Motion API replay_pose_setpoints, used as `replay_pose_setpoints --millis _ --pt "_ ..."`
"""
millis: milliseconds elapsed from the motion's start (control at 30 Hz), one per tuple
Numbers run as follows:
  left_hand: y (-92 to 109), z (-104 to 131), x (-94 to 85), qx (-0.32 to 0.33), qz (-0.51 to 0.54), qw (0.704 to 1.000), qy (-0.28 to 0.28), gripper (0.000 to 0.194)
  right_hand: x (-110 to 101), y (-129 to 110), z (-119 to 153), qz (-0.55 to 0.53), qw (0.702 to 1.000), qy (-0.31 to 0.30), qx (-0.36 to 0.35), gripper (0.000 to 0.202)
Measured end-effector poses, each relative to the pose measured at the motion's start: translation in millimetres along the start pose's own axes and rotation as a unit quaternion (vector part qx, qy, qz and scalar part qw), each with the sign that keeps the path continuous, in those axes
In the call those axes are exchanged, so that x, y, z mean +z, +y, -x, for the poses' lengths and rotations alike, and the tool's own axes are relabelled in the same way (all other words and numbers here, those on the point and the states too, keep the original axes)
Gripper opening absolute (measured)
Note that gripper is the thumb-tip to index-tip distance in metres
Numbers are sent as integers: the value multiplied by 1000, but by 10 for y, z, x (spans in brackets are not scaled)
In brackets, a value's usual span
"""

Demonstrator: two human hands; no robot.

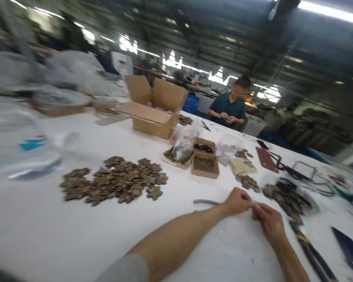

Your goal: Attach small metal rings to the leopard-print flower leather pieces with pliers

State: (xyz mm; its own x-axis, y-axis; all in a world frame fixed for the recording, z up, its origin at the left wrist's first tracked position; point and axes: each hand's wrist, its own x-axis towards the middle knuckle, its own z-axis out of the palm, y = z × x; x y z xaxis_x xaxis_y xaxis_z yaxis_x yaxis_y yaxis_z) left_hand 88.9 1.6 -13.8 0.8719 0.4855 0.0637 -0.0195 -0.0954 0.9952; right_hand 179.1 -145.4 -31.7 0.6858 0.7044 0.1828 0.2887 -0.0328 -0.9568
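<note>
Grey sleeve [126,270] at the near edge, the left forearm crosses the white worktop [61,243] to where the left hand [238,201] meets the right hand [270,223]. Both hands are pinched narrow, fingertips together; whatever sits between them is too small to tell. A grey cord [206,201] lies beside the left wrist. Brown patterned pieces [285,199] lie just beyond the right hand, with pliers [312,250] to its right and a larger heap [120,180] at left. For such fine fingertip work, a light, even pinch and steady wrists would likely serve best.
</note>
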Motion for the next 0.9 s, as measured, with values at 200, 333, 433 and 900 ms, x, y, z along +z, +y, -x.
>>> replay_pose_setpoints --millis 200,333,433,900 --pt "-198 -282 425 -10 59 996 -72 9 -399 194 -6 -20 998 57 36 38" --pt "-235 -284 335 -4 76 996 -42 10 -445 246 -176 30 994 94 37 41" --pt "-249 -280 379 -3 96 995 -21 10 -556 243 -330 100 990 94 46 38" --pt "-88 -567 72 13 152 969 194 10 -101 -343 -298 300 925 -202 -118 37"
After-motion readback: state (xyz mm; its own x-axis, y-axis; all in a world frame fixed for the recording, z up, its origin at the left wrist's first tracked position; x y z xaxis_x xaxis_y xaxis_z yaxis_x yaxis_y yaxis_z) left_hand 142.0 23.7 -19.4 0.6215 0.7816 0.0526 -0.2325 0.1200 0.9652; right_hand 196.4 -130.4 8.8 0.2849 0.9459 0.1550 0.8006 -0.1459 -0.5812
